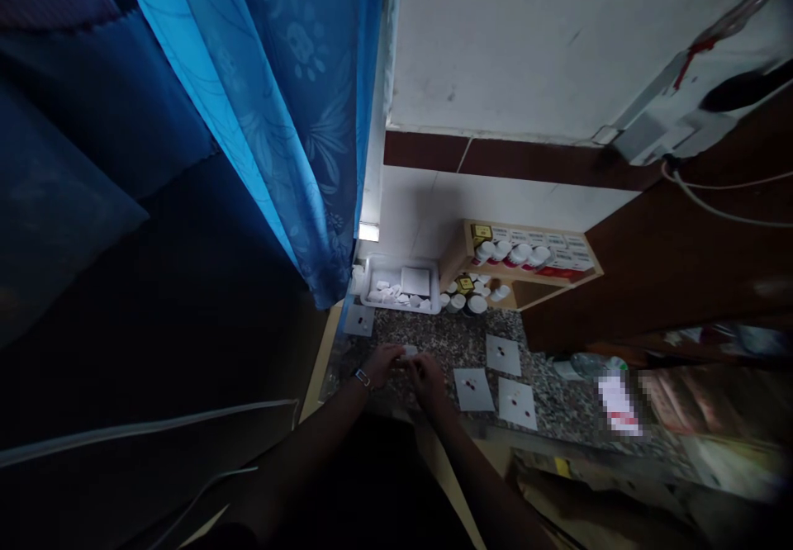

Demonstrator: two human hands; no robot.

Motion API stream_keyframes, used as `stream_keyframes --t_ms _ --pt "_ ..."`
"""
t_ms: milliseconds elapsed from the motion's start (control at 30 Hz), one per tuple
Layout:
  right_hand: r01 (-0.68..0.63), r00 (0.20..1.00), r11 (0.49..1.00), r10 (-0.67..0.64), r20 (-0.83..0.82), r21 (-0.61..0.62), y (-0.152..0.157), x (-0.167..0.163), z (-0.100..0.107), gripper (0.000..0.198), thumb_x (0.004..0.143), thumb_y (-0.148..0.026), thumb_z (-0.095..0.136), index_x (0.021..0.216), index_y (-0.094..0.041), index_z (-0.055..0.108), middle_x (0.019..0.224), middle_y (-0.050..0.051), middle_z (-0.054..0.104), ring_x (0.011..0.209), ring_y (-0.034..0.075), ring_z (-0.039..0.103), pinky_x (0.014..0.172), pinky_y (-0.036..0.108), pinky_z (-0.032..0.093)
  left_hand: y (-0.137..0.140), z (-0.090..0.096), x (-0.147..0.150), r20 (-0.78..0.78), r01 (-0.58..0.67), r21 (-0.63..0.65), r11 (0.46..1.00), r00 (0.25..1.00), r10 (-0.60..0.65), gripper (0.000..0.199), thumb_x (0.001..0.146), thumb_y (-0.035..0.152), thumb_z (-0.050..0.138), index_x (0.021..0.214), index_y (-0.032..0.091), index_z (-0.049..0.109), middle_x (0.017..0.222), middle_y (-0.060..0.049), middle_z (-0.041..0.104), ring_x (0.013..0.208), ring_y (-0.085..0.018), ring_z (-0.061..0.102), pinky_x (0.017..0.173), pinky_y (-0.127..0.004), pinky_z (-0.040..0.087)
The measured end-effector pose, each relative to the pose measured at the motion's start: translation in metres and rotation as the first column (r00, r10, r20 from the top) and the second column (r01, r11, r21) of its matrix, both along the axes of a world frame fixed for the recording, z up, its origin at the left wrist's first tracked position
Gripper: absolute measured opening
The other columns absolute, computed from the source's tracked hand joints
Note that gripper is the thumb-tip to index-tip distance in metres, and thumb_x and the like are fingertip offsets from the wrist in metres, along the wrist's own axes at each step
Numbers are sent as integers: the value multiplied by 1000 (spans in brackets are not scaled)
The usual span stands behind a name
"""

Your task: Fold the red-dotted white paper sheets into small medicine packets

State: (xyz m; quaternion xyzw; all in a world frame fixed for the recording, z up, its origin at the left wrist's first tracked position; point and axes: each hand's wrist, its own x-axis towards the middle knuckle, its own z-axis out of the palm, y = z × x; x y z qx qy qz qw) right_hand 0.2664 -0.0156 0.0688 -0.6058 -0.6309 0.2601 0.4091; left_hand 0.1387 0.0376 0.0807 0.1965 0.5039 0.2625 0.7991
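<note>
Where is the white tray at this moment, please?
In the head view, the white tray sits at the back of the counter, just left of the wooden shelf, beyond the left hand.

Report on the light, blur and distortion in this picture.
Head view: dim overall, brightest where light comes through the blue curtain; head view: left hand and right hand dark, fine detail lost; head view: wide-angle stretching and softness toward the edges; head view: a pixelated patch over a pale item at right.
</note>
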Motion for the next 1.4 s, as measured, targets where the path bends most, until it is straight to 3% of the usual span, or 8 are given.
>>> stream_keyframes --t_ms 333,567,700,900,1033,1200,1267,1400 --pt "199 906 949 -273 -323 -246 2 -16 -6 30 77 -44 49 66 -17 57 63 3 60 59 15 54 57 26 43 -1 5 0 -187 -5 247 969 981 52 28 63 37 68 72 11 62 64 -1 60 57 -11 55 46 -18 40" --pt "263 921 936 -315 -230 -233 5 -16 -4 32 77 -45 48 65 -17 57 60 3 60 58 16 54 55 26 43 -3 6 -2 -249 126 350 928 968 -37 30 53 29 74 73 10 63 62 1 60 55 -11 54 48 -19 41" --pt "236 970 965 -241 -38 -112 5 -8 -2 28 78 -42 49 78 -16 59 69 4 61 61 15 54 57 25 41 -1 3 0 -330 141 368 919 944 -12 24 55 29 72 63 10 60 54 3 55 51 -10 51 48 -19 40" --pt "0 974 998 15 228 -66 5 12 12 24 82 -33 46 95 -18 60 85 6 63 65 14 55 60 25 40 2 2 -3 -351 192 375 907 935 -53 24 55 30 72 61 12 58 49 5 52 45 -8 46 46 -19 37" --pt "-110 943 988 139 303 -111 9 17 22 19 80 -29 48 92 -21 61 84 5 63 72 16 56 62 24 38 3 -1 -7 -431 315 403 859 894 -126 20 56 28 70 57 12 57 49 5 51 46 -8 44 47 -19 34" --pt "-73 947 966 146 288 -248 16 16 16 10 71 -23 52 73 -20 61 64 0 59 59 13 53 52 21 32 -1 -8 -8 -546 433 497 752 830 -117 16 61 24 65 54 12 57 48 5 47 52 -8 43 49 -18 32" --pt "-101 948 952 180 264 -288 17 15 11 8 69 -22 53 68 -20 61 61 -1 58 56 13 51 51 21 30 -5 -10 -9 -548 429 537 726 832 -87 14 60 19 65 72 11 63 59 2 55 58 -10 48 52 -18 35" --pt "-169 949 935 240 207 -312 16 17 4 9 70 -21 52 67 -19 61 62 -1 60 57 12 52 52 21 29 -13 -9 -12 -533 435 667 604 846 -21 48 61 12 61 109 19 57 111 -7 56 93 -19 52 65 -23 45"
